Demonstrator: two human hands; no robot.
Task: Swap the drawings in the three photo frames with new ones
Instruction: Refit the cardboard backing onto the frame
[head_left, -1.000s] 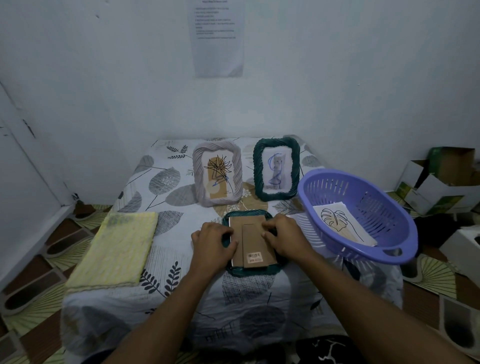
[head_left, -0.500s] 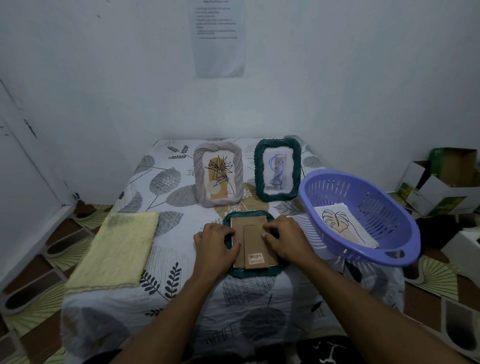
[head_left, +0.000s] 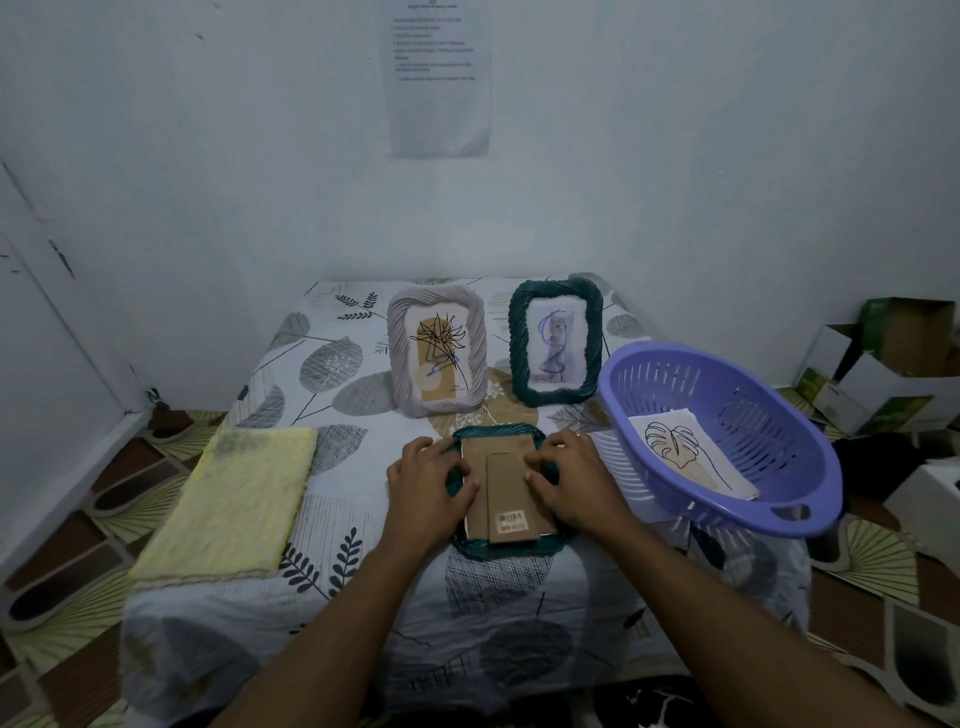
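a dark green face-down frame (head_left: 506, 548) lies flat on the leaf-print tablecloth (head_left: 332, 374), its twisted rope-like rim showing around a brown cardboard backing board (head_left: 475, 499). a narrower brown stand strip (head_left: 511, 488) lies flat down the middle of the board, with a small barcode sticker (head_left: 510, 517) near its lower end. the left hand (head_left: 423, 486) sits over the frame's left rim, fingers bent and curled onto it, tips at the board's left edge. the right hand (head_left: 576, 480) does the same on the right rim, its bent fingertips touching the stand strip's edge. just behind this frame and to the left, a pale grey frame (head_left: 400, 364) stands upright, showing a black line plant on a tan panel. behind and slightly right stands a second green frame (head_left: 517, 343) holding a faint drawing with blue lines. right of the face-down frame, a purple basket (head_left: 675, 351) tilts toward it and holds a leaf drawing (head_left: 685, 452) on white paper. well to its left lies a folded yellow cloth (head_left: 234, 499).
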